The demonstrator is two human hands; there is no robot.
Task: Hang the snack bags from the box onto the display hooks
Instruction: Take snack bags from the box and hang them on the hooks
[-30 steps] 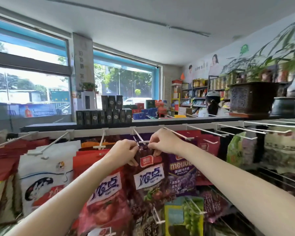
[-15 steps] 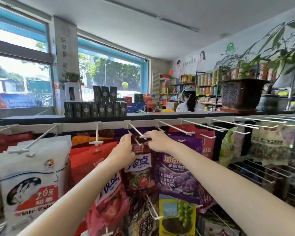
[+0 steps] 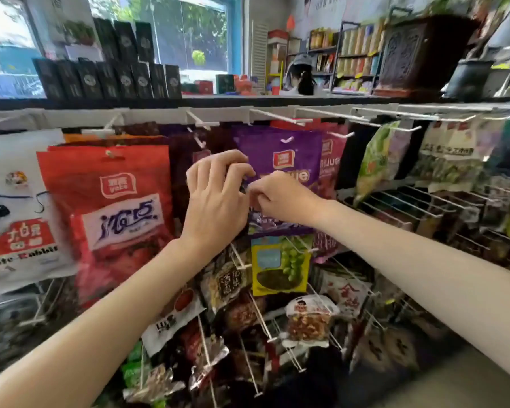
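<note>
a: both your hands meet at the middle of the rack. left hand (image 3: 215,201) has its fingers curled and pressed together at the tips, right hand (image 3: 280,201) is pinched shut beside it, the two touching. i judge you're pinching the top edge of a dark bag (image 3: 189,160) between them, but the hands cover the grip.

b: where's the bag against the hook?

a: it hangs at 9 o'clock of the purple bag (image 3: 277,148), at 3 o'clock of the red bag (image 3: 109,207). a white hook (image 3: 199,141) pokes out at 12 o'clock of your left hand. whether the bag's hole is over it, i cannot tell.

b: what could go wrong?

a: if the hole isn't fully on and you let go, the bag could slide off into the lower rows. tugging sideways could pull the purple bag off its own peg, since your right hand lies across it.

b: anything else unclear?

a: the box isn't in view, the frame is blurred, and the small print is unreadable.
</note>
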